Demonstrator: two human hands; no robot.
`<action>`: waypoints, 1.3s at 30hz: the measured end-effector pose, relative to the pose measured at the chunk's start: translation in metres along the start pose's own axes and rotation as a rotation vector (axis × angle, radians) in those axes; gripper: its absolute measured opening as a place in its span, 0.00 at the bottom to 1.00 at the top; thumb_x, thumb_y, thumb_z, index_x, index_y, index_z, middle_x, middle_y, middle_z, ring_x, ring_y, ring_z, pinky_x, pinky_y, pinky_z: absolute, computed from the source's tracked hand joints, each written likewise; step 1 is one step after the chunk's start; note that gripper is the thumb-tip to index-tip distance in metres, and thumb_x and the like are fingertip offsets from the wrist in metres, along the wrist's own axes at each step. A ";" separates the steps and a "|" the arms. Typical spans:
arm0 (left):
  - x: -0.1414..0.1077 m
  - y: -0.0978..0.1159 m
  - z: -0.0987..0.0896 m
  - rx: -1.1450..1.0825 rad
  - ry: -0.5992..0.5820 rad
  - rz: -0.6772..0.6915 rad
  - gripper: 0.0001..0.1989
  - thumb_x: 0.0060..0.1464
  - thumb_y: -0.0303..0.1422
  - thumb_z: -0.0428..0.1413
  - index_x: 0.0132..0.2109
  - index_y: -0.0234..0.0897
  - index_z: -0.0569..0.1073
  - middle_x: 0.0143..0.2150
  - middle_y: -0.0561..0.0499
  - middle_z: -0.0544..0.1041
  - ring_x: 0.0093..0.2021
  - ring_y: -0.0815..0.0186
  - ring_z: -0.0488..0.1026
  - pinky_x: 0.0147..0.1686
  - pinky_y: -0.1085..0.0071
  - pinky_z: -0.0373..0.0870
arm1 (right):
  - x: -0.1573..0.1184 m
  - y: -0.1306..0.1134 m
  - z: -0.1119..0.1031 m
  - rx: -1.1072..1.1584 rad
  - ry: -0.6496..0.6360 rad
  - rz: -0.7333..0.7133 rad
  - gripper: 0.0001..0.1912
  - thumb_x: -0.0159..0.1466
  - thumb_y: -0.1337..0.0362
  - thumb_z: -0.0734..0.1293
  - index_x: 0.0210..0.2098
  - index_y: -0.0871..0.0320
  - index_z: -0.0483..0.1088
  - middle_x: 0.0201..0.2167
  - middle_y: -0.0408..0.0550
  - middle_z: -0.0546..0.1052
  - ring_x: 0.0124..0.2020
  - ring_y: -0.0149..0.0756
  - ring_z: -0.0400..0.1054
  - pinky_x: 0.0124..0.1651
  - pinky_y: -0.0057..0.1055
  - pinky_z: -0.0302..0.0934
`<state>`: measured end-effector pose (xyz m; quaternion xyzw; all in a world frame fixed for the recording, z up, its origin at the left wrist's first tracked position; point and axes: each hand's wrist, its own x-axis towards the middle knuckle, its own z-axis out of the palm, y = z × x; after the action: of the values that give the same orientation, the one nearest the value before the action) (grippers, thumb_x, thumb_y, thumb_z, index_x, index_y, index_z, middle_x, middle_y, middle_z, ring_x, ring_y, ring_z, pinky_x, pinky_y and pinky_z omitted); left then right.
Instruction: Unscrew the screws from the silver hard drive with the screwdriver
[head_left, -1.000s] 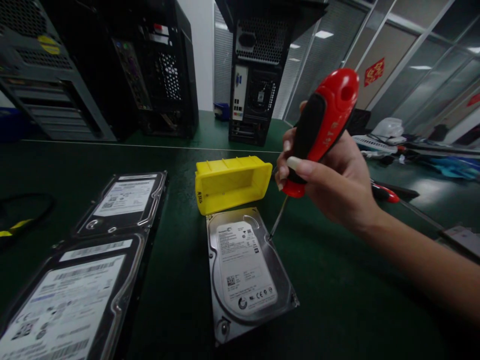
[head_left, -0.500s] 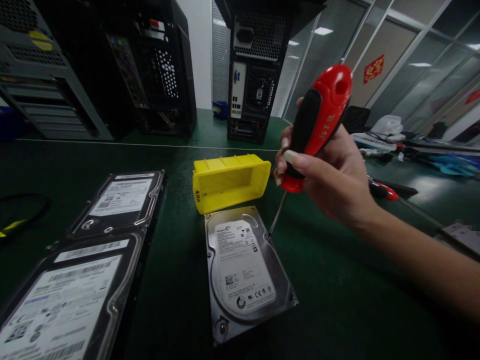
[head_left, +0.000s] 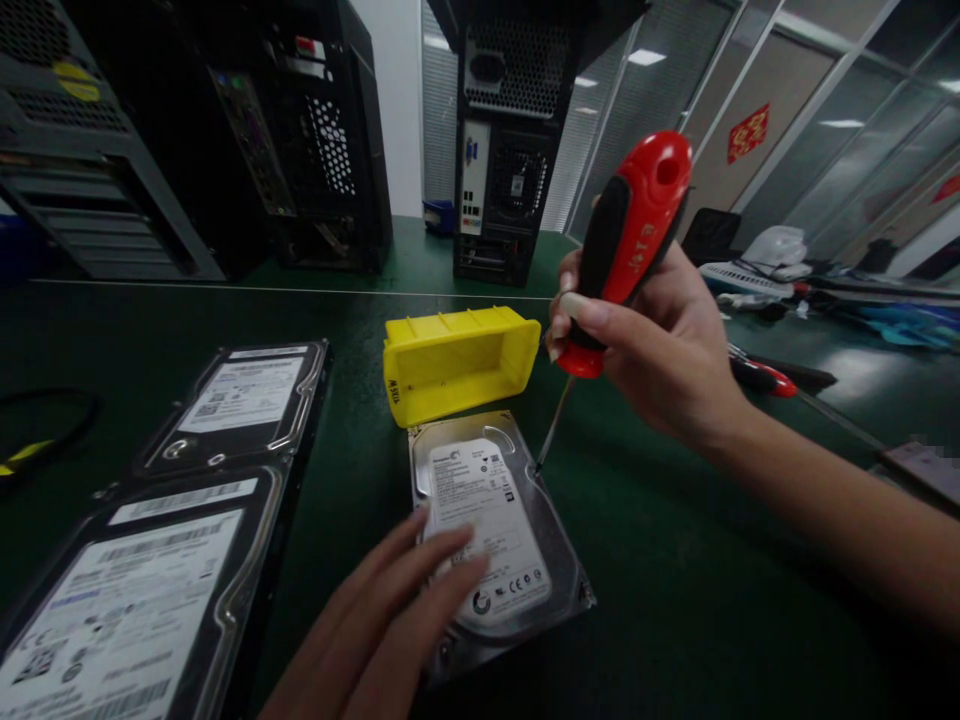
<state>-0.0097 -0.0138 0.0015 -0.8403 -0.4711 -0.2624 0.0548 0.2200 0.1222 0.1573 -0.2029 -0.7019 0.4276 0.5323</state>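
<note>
We're on the hard drive [head_left: 491, 530], lying flat on the green table [head_left: 675, 600] just in front of the yellow bin [head_left: 457, 362]. Our left hand [head_left: 390, 620] lies open, fingers flat on the drive's white label; the print there is too small to read. Our right hand [head_left: 652, 350] is wrapped tight round the screwdriver [head_left: 626, 255], red and black handle up, tip down at the drive's right edge. Off to the left, two more drives [head_left: 187, 500] sit end to end, labels up with barcodes. Behind the bin stand open computer towers [head_left: 510, 140]. Right of our wrist, another red-handled tool [head_left: 761, 377] lies on the table. A red sign [head_left: 748, 135] hangs on the glass wall, unreadable from here.
</note>
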 end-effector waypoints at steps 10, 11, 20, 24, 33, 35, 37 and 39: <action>0.042 0.013 -0.031 0.137 -0.001 0.134 0.35 0.60 0.41 0.45 0.68 0.26 0.47 0.68 0.36 0.53 0.66 0.44 0.51 0.53 0.52 0.66 | 0.006 -0.002 0.001 0.096 0.015 0.057 0.22 0.56 0.70 0.68 0.44 0.55 0.53 0.28 0.37 0.69 0.24 0.26 0.68 0.27 0.25 0.65; 0.045 0.016 -0.031 0.142 -0.054 0.153 0.36 0.59 0.41 0.48 0.67 0.25 0.48 0.67 0.35 0.54 0.65 0.43 0.51 0.53 0.51 0.66 | 0.006 -0.001 0.000 0.112 0.008 0.059 0.21 0.57 0.70 0.68 0.44 0.54 0.54 0.28 0.37 0.69 0.25 0.26 0.67 0.28 0.25 0.65; 0.065 0.028 -0.027 0.185 -0.165 0.225 0.37 0.55 0.47 0.54 0.65 0.32 0.56 0.66 0.37 0.57 0.63 0.41 0.55 0.49 0.47 0.69 | 0.007 -0.003 -0.002 0.170 -0.004 0.105 0.17 0.61 0.62 0.64 0.49 0.52 0.59 0.32 0.41 0.68 0.28 0.27 0.67 0.32 0.26 0.68; 0.068 0.029 -0.034 0.246 -0.146 0.270 0.36 0.54 0.48 0.56 0.63 0.30 0.61 0.63 0.36 0.62 0.60 0.42 0.62 0.47 0.51 0.72 | 0.008 -0.002 0.001 0.127 0.076 0.083 0.16 0.59 0.65 0.68 0.43 0.54 0.59 0.33 0.40 0.68 0.29 0.25 0.67 0.29 0.24 0.68; 0.068 0.027 -0.036 0.277 -0.170 0.272 0.37 0.56 0.48 0.53 0.65 0.31 0.57 0.65 0.40 0.59 0.61 0.42 0.60 0.49 0.51 0.71 | 0.008 -0.005 0.003 0.159 0.076 0.057 0.20 0.58 0.66 0.69 0.37 0.53 0.50 0.24 0.35 0.66 0.19 0.25 0.62 0.22 0.23 0.59; 0.068 0.026 -0.036 0.268 -0.177 0.275 0.37 0.56 0.48 0.53 0.66 0.30 0.56 0.66 0.40 0.58 0.62 0.42 0.59 0.49 0.51 0.71 | 0.008 -0.004 0.002 0.206 0.047 0.054 0.18 0.60 0.59 0.66 0.42 0.52 0.52 0.26 0.36 0.65 0.20 0.25 0.62 0.23 0.25 0.60; 0.067 0.026 -0.036 0.264 -0.181 0.271 0.37 0.56 0.48 0.52 0.66 0.31 0.55 0.66 0.40 0.57 0.62 0.42 0.58 0.49 0.51 0.70 | 0.007 -0.004 0.001 0.259 0.013 0.039 0.20 0.63 0.51 0.62 0.50 0.50 0.52 0.28 0.39 0.64 0.23 0.27 0.63 0.25 0.27 0.63; 0.067 0.026 -0.036 0.264 -0.176 0.268 0.37 0.57 0.48 0.53 0.66 0.32 0.55 0.66 0.40 0.58 0.62 0.42 0.58 0.50 0.51 0.69 | 0.007 -0.005 0.000 0.272 0.003 0.030 0.23 0.64 0.50 0.59 0.55 0.50 0.52 0.31 0.41 0.65 0.26 0.29 0.65 0.27 0.29 0.65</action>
<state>0.0252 0.0109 0.0696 -0.9008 -0.3882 -0.1142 0.1574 0.2188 0.1249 0.1655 -0.1397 -0.6335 0.5263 0.5497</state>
